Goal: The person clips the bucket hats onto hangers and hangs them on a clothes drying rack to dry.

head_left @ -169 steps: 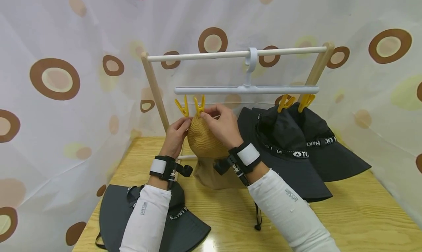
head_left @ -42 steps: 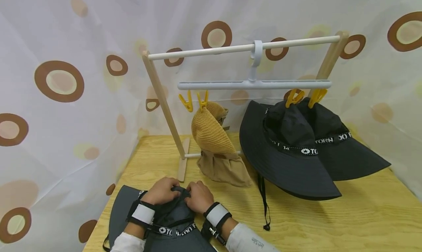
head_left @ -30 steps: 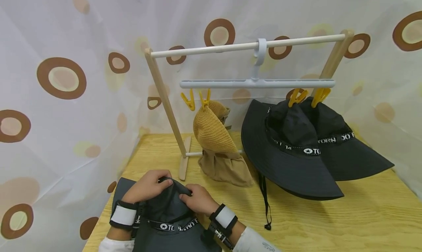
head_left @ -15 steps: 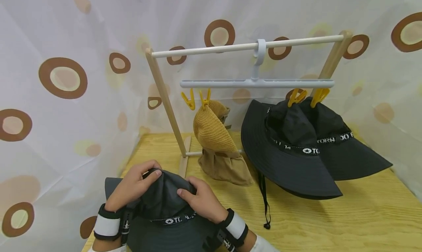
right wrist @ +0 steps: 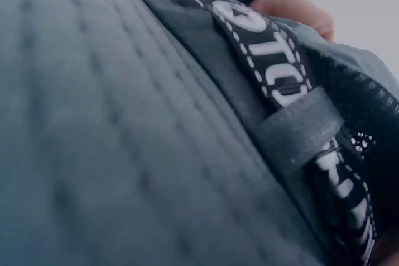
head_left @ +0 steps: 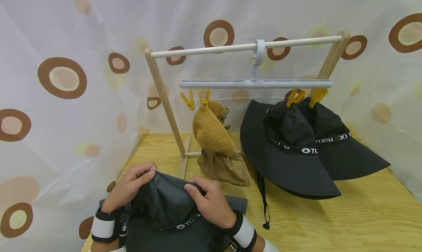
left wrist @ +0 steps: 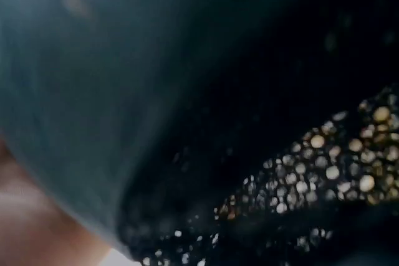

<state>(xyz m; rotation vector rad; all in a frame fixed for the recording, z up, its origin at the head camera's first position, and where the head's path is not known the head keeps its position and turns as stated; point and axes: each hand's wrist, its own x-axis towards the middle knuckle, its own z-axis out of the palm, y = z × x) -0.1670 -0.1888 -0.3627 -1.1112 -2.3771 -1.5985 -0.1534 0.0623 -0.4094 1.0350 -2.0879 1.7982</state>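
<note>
Low at the left of the head view, both hands have hold of a dark grey wide-brimmed sun hat [head_left: 169,199]. My left hand [head_left: 126,188] pinches the left side of its crown between thumb and fingers. At the crown's right side, my right hand [head_left: 212,200] grips the cloth, thumb on top. The crown is stretched between them, and a brim corner shows behind the right wrist. Dark cloth [left wrist: 81,91] fills most of the left wrist view, with mesh below. Stitched brim [right wrist: 124,129] and a white-lettered band [right wrist: 268,54] appear close up in the right wrist view.
Behind stands a rack with a white rod [head_left: 204,52], carrying a pale hanger [head_left: 217,84]. Yellow clips hold a tan woven hat [head_left: 212,131] at left and a black hat [head_left: 287,167] at right, its cord hanging down. One yellow clip [head_left: 188,100] hangs without a hat.
Both hands have left the clipped tan hat and come down to the dark grey hat. They now grip its crown, spread farther apart; the hat has been turned and its crown drawn taut.
</note>
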